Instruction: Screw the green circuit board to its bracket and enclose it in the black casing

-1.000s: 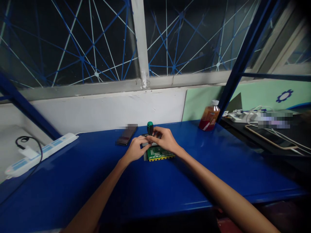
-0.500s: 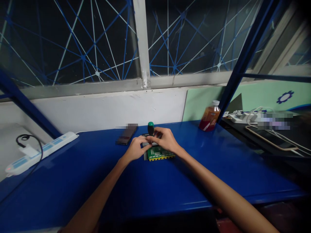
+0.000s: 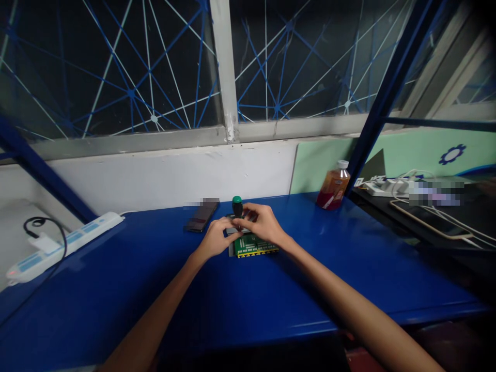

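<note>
A screwdriver [image 3: 237, 205] with a black and green handle stands nearly upright over a green circuit board [image 3: 253, 245], whose near edge carries a yellow strip. My right hand [image 3: 260, 222] is closed around the lower part of the screwdriver, thumb reaching to the left. On the other side, my left hand [image 3: 218, 235] has its fingers pinched together by the screwdriver's lower end, at the board's left and far side. What those left fingers grip is hidden. A grey, flat part shows beneath both hands, and the screwdriver's tip is out of sight.
Behind my left hand lies a dark phone [image 3: 202, 214]. A drink bottle [image 3: 333, 186] stands at the back right of the blue table [image 3: 127, 289]. Far left is a white power strip [image 3: 73, 245] with a cable. Another phone [image 3: 430, 219] and cables occupy the right-hand surface.
The screwdriver's handle top has shifted slightly left and tilts a little more toward me. Both hands and the circuit board stay nearly where they were.
</note>
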Motion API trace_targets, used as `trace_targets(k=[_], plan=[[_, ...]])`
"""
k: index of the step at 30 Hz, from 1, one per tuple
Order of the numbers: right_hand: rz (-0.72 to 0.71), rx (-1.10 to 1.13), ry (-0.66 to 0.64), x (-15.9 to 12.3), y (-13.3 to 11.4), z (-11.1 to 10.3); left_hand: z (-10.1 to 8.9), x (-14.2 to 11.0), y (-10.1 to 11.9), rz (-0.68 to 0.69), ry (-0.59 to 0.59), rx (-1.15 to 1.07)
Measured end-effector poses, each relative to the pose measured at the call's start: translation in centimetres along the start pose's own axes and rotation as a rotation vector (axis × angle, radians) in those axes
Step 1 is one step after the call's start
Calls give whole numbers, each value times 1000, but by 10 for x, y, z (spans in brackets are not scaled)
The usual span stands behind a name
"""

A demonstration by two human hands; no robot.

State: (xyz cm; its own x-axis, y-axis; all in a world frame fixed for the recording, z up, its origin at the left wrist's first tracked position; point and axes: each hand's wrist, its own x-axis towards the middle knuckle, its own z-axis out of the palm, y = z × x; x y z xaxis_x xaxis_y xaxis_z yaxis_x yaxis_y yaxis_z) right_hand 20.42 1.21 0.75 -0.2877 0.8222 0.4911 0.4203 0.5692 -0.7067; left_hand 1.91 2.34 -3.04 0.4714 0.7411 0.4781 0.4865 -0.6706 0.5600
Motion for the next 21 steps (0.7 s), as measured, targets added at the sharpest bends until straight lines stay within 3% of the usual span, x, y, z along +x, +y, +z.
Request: trace_targets(k=[21], plan=[[4, 15, -2, -2, 2, 5, 0, 0, 5, 52, 9, 21]])
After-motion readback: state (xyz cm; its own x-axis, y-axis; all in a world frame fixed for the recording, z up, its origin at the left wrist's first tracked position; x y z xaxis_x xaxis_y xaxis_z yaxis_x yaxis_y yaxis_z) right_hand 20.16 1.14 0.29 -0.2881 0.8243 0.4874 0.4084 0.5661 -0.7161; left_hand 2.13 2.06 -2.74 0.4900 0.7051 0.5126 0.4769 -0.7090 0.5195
